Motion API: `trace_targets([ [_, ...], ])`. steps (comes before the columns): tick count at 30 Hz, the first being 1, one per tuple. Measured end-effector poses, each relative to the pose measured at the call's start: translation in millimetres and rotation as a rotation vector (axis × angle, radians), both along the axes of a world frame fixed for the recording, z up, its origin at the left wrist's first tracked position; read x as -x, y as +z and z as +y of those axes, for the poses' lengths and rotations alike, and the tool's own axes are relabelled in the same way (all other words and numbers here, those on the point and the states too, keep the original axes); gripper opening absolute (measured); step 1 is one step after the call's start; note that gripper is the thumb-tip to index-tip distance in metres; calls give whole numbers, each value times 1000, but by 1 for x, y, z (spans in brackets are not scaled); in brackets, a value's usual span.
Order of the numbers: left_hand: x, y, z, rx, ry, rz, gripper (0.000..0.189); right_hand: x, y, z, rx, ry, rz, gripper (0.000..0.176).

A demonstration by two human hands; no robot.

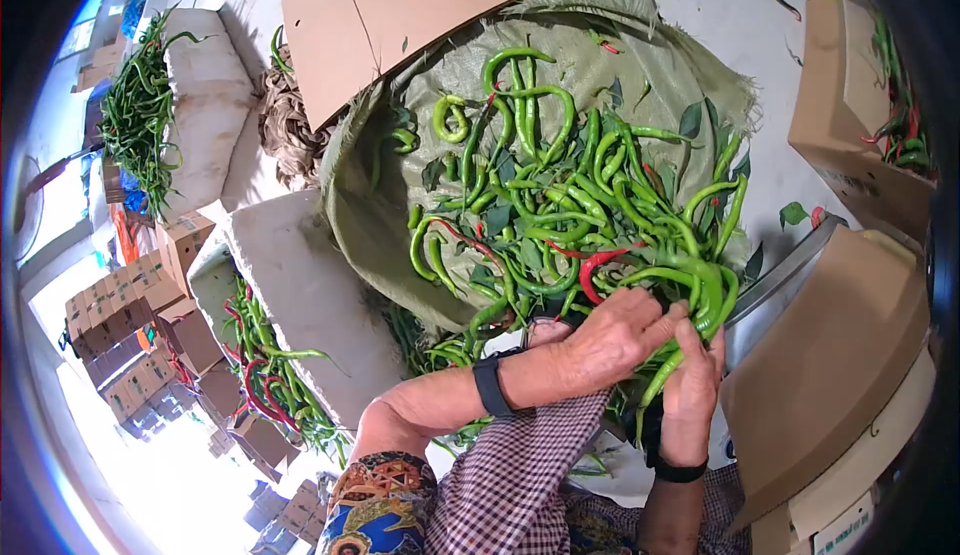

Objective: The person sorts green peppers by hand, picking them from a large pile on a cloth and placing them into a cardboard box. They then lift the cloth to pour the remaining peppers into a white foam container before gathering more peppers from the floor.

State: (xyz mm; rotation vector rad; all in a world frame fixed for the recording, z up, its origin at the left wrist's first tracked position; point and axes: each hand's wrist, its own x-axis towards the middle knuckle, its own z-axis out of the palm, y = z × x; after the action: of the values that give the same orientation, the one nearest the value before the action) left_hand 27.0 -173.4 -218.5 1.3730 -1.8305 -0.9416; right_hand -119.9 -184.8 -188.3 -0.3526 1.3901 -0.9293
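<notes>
My right hand (pixel 692 380) is closed around a small bunch of long green chili peppers (pixel 708 295), some pointing up and one hanging below the fingers. My left hand (pixel 615 337) is closed beside it, its curled fingertips meeting the bunch near my right thumb. What those fingertips pinch, if anything, is hidden. Just above my left hand lies a curved red chili pepper (pixel 590 277). A heap of green chili peppers (pixel 570 210), mixed with leaves and a few red ones, spreads over a green woven sack (pixel 375 245) in front of both hands.
A flat cardboard sheet (pixel 420 10) overlaps the sack's far edge. At right stand an open carton of peppers (pixel 840 115) and a large cardboard box (pixel 830 355). White foam boxes (pixel 310 295) holding peppers are at left, with stacked cartons (pixel 115 305) beyond.
</notes>
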Motion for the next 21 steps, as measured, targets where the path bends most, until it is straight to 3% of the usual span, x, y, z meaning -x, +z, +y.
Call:
trace_targets([
  [2, -7, -2, -10, 53, -198, -56, 56, 7, -4, -4, -55, -29, -35, 53],
  [3, -14, -5, -18, -42, -232, 97, 45, 12, -9, -4, -84, -53, -32, 51],
  [5, -37, -13, -39, -197, -4, 409, 28, 25, -17, -2, -120, -79, -21, 44],
  [7, -72, -47, -61, -149, 335, 91, 21, 30, -14, -6, -119, -104, 37, 39],
  [8, -91, -70, -70, -171, 552, 69, 19, 33, -12, -6, -118, -104, 32, 37],
  [10, -128, -111, -83, -85, 753, -343, 22, 35, -13, -7, -102, -97, 26, 37],
  [11, -146, -140, -83, -30, 816, -407, 25, 37, -13, -8, -89, -85, 22, 36],
  [15, -162, -143, -96, -132, 902, -556, 28, 34, -17, -7, -122, -90, 29, 36],
  [18, -178, -150, -100, -282, 945, -315, 25, 34, -20, -6, -146, -118, -14, 37],
  [21, -187, -145, -100, -284, 942, -392, 22, 36, -23, 0, -151, -130, -51, 38],
])
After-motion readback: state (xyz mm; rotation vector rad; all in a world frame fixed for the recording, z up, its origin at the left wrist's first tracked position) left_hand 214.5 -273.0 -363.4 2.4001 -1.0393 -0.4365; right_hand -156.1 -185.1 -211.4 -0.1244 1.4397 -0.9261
